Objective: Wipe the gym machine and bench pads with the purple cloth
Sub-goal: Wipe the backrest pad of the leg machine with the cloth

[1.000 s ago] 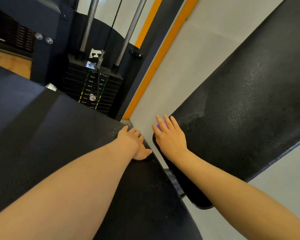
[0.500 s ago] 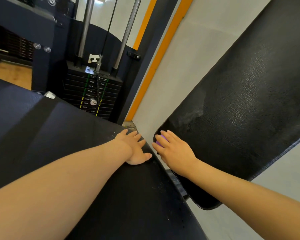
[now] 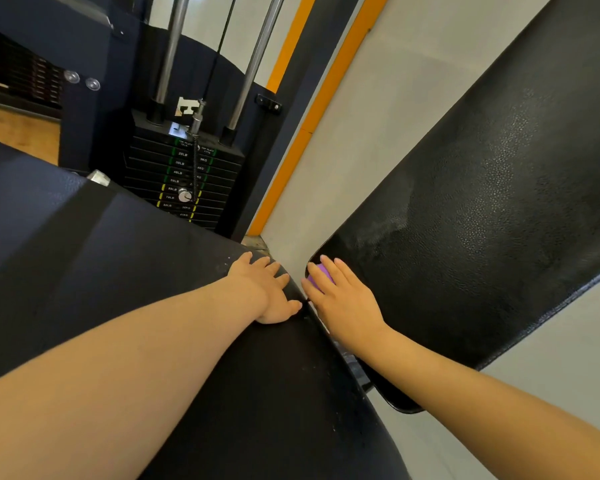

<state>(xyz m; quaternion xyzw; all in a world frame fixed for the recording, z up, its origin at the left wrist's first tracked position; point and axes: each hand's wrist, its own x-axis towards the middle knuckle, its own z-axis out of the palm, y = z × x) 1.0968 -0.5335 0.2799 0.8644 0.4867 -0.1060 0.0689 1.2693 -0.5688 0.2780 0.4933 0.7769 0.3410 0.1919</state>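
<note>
The purple cloth (image 3: 321, 274) is almost wholly hidden: only a small patch of it peeks out between the fingers of the right hand (image 3: 343, 303), which lies flat on top of it with the fingers straight and slightly spread, pressing it down rather than clutching it. Cloth and hand sit at the near rounded corner of the long black bench pad (image 3: 482, 216), right by its left edge, and the cloth does not reach past the fingertips. The pad's pebbled surface runs away up and to the right, with a dull greyish smear on it just beyond the hand.

Just beside it, across a narrow gap, the left hand (image 3: 269, 289) rests palm-down on the edge of the second black pad (image 3: 125, 271), fingers extended and loosely fanned, holding nothing; its thumb points towards the right hand and nearly meets it.

Behind the second pad stands the weight stack (image 3: 184, 178), its plates labelled in pounds and kilograms, with a selector pin (image 3: 184, 195) set partway down and two chrome guide rods (image 3: 168, 53) rising from the top plate. An orange stripe (image 3: 312, 119) runs along the pale grey floor (image 3: 395, 98) next to it.
</note>
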